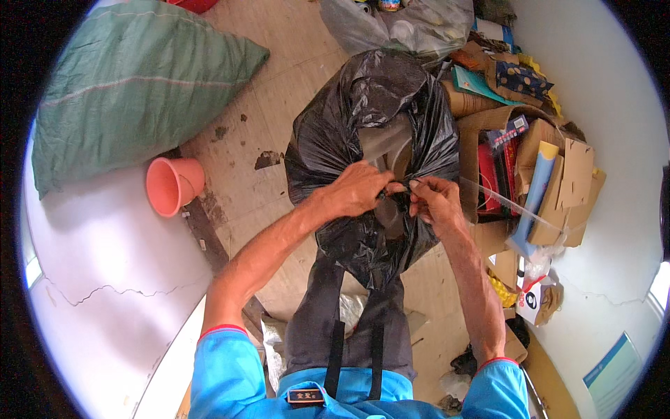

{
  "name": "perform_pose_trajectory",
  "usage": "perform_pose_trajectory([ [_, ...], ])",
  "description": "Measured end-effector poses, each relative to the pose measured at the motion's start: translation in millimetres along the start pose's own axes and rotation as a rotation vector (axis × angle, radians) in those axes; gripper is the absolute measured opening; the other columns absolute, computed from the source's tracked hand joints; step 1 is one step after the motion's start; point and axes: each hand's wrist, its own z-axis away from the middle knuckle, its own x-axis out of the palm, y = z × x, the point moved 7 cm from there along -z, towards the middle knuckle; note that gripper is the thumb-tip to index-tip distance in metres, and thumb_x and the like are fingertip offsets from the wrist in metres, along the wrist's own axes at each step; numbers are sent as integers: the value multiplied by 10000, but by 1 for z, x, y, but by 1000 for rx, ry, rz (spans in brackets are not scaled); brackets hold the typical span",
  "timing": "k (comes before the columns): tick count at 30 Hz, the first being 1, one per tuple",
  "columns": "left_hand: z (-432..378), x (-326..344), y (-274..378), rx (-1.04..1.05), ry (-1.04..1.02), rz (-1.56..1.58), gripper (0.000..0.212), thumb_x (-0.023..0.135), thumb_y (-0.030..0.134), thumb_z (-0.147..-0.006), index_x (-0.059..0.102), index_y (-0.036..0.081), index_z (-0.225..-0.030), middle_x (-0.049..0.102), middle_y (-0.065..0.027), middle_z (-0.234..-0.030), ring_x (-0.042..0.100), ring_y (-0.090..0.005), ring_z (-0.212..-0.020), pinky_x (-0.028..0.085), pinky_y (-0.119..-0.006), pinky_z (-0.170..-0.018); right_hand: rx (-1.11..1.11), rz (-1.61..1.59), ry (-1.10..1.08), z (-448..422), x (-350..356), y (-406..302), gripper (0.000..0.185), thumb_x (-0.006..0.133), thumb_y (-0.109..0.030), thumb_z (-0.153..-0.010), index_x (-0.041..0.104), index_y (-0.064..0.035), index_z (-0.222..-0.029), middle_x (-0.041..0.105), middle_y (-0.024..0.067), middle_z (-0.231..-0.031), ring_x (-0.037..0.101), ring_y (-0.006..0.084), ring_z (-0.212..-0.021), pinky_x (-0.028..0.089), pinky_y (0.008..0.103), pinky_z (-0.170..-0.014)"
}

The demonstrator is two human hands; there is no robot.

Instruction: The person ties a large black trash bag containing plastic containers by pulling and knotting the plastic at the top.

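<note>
A large, full black plastic bag (324,152) stands on the floor before me, between and ahead of my legs. Its gathered edges are drawn together over a gap where brownish, translucent contents show. My left hand (361,188) grips a twisted part of the black plastic above the middle of the bag. Close by on the right, my right hand (434,199) pinches another strand of it between thumb and fingers. The fingertips of both hands nearly meet at the gathered plastic.
A big green woven sack (141,99) lies at the upper left, with a pink bucket (175,186) below it. Flattened cardboard (576,178) and boxes are piled along the right wall. A translucent bag of containers (403,26) sits beyond the black bag.
</note>
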Motion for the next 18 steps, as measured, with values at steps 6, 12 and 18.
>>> perform_pose_trajectory([
  [6,-9,27,-30,-199,-353,337,201,539,141,-888,635,-34,-862,604,-128,-667,564,-195,-584,442,-386,-573,15,-186,99,26,15,25,155,634,-131,-875,605,20,-852,614,80,-695,604,151,-513,318,235,-362],
  [12,-10,27,-21,-229,-474,379,382,564,352,-936,655,-16,-990,632,-140,-706,639,-200,-648,472,-371,-594,-665,429,228,51,38,28,132,650,-71,-823,664,42,-891,648,157,-731,637,241,-585,485,342,-515],
  [18,-11,12,-15,-221,-371,445,343,618,290,-903,615,-50,-852,579,-143,-628,615,-224,-555,448,-396,-545,-672,800,181,51,45,-2,197,702,-113,-768,684,9,-922,664,161,-769,650,268,-635,500,333,-573],
])
